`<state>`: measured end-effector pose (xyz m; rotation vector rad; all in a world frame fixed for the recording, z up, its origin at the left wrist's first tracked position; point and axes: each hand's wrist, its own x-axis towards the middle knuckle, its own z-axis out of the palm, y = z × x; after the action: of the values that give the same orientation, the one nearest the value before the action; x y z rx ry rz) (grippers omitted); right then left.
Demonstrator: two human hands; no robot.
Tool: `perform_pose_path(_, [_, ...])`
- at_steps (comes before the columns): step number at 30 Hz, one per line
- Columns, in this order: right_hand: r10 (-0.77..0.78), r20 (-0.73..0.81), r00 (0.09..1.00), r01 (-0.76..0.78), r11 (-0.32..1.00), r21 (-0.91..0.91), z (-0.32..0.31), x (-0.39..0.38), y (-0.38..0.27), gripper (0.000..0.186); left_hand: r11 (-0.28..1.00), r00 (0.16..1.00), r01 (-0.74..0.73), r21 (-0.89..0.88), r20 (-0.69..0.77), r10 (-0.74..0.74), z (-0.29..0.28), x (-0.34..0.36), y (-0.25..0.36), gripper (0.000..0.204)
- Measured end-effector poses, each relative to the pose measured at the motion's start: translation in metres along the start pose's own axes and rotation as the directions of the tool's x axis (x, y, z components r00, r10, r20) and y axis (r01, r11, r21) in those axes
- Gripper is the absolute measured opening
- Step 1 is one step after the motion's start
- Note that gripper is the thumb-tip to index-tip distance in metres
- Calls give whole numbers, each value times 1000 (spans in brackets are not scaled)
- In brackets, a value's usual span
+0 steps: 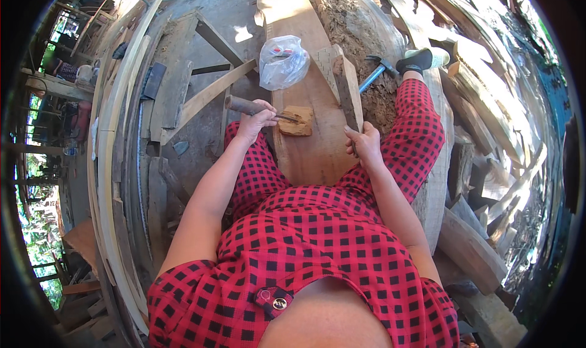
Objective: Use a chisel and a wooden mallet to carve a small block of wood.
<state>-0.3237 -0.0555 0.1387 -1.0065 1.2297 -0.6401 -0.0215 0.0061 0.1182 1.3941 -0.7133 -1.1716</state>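
Observation:
My left hand (255, 123) is closed around a chisel (243, 105) with a thick round handle. The chisel lies almost flat, and its dark narrow blade reaches over a small squarish wood block (303, 123). That block rests on a wide plank (311, 159) between my legs and has a dark hollow or notch in its top. To the right of it, my right hand (365, 145) is closed round the narrow near end of a long wooden club-like piece (348, 88), which points away from me. Part of its grip is hidden by my fingers.
A clear plastic bag (284, 61) sits on the plank beyond the block. Further right lies a hammer (373, 73) with a blue handle, on rough bark. Split logs (482, 113) crowd the right side. A wooden frame (207, 94) and long boards (110, 146) stand left.

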Motion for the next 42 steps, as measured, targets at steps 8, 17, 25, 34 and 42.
perform_pose_path(8, [12,29,1000,-11,999,-43,2,0,0,24,927,972,-214,307,165,170,11,8,8,11])
perform_pose_path(17, [40,-9,999,-40,998,-44,-4,0,-1,25,866,947,-284,411,263,186,36,17,24,12])
perform_pose_path(25, [51,23,998,-48,995,-89,1,2,-1,24,871,951,-261,417,268,157,27,13,17,11])
perform_pose_path(34, [-437,159,885,445,896,-17,8,-50,-70,26,849,926,-233,474,375,45,38,10,20,14])
perform_pose_path(42, [-546,374,750,639,452,-622,-13,-49,-96,28,852,935,-166,497,353,-23,43,20,16,12])
